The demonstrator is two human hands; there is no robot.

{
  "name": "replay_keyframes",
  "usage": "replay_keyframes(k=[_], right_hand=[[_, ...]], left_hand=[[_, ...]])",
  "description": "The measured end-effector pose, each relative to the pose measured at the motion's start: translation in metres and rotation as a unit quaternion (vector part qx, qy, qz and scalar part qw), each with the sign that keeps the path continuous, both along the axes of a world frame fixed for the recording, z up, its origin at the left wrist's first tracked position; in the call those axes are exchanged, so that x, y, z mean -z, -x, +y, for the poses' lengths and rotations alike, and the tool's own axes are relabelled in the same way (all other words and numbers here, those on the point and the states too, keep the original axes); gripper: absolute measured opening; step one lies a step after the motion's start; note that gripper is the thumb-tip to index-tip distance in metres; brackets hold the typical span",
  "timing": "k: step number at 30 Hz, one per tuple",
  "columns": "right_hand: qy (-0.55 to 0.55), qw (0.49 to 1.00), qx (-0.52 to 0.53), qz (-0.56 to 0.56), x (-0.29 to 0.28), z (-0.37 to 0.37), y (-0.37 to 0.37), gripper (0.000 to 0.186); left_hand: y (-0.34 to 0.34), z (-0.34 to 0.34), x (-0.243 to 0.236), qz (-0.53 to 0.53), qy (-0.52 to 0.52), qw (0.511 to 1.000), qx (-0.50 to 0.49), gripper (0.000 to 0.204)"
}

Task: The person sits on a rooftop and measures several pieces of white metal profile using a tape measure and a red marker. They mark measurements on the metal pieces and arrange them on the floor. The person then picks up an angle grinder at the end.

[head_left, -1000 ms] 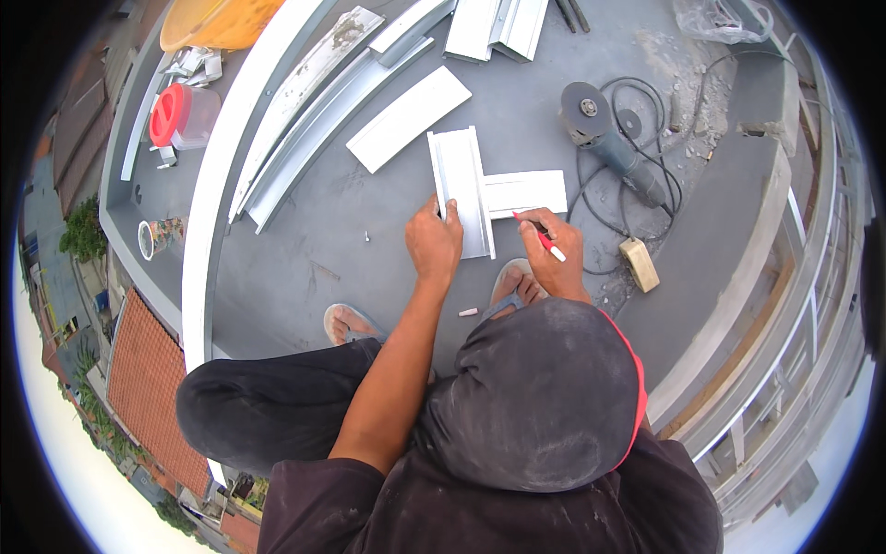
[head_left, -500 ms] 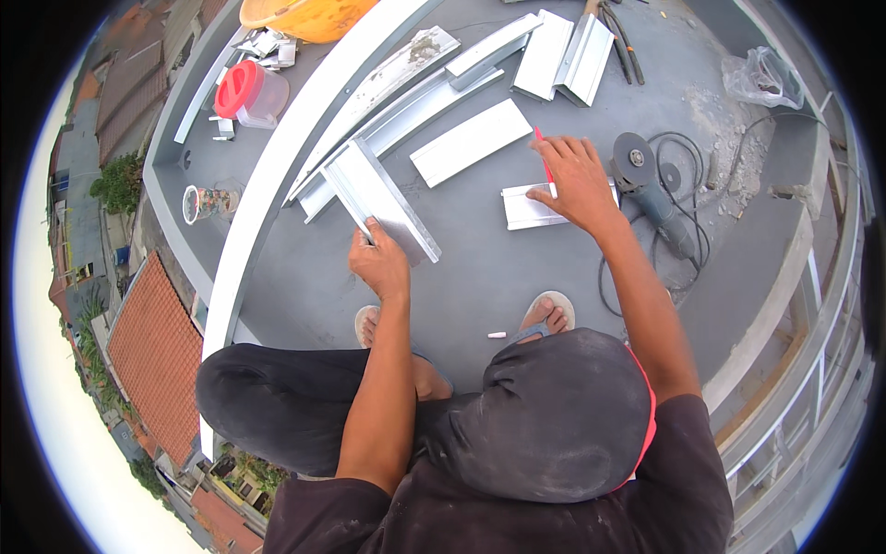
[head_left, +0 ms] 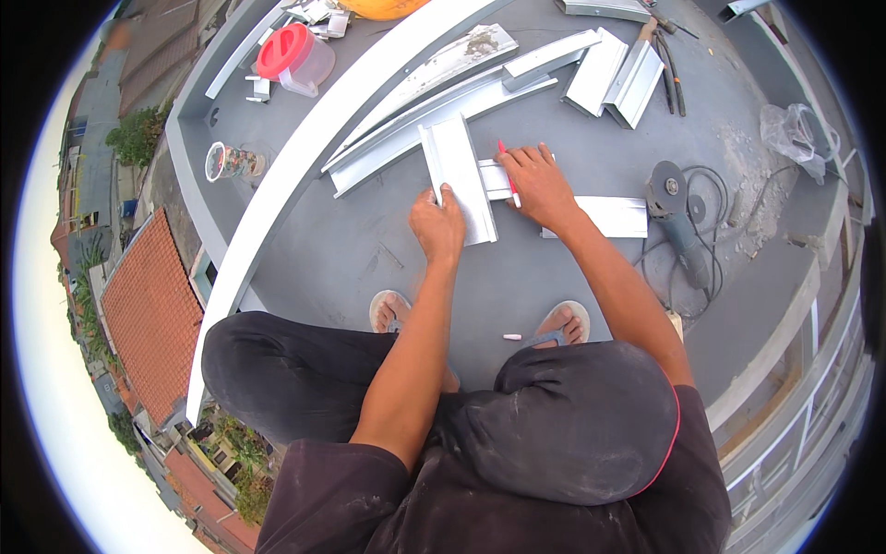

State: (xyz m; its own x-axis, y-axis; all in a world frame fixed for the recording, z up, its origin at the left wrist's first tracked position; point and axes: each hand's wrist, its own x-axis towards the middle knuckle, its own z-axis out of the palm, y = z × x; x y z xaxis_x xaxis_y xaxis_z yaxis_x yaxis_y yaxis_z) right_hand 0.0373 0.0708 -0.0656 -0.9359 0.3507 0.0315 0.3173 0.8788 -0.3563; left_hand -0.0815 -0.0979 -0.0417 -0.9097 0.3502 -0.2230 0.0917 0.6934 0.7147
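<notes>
My left hand is closed round the lower left edge of a short silver metal channel, thumb on its face. My right hand holds a slim red-and-white marker between its fingers. That same hand also rests over a second metal piece, and its fingers cover most of it. The left end of this piece meets the right edge of the channel; whether it is lifted off the floor I cannot tell. Another flat metal piece lies right of my right wrist.
An angle grinder with a coiled cable lies at the right. Long metal profiles and cut pieces lie ahead. A curved white edge runs along the left, with a red-lidded tub beyond. A small white cap lies between my feet.
My left hand has brought the channel rightward. My right hand, still with the marker, has moved left onto the second metal piece, which is now against the channel. The view has shifted slightly.
</notes>
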Motion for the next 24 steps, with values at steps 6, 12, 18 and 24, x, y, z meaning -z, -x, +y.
replay_keyframes(k=[6, 12, 18, 24], right_hand=[[0.060, 0.978, 0.164, 0.115, -0.029, -0.023, -0.025, 0.053], [0.250, 0.937, 0.223, 0.103, -0.043, -0.102, -0.020, 0.053], [0.387, 0.865, 0.298, 0.116, 0.003, -0.121, -0.029, 0.051], [0.378, 0.857, 0.322, 0.139, 0.004, -0.135, -0.061, 0.043]], left_hand=[[-0.012, 0.011, 0.021, 0.077, 0.012, 0.997, -0.019, 0.046], [-0.007, -0.006, 0.035, 0.068, 0.025, 0.997, 0.014, 0.052], [-0.015, -0.007, 0.034, 0.037, 0.005, 0.999, 0.028, 0.052], [-0.037, -0.021, 0.028, 0.004, 0.011, 1.000, 0.012, 0.049]])
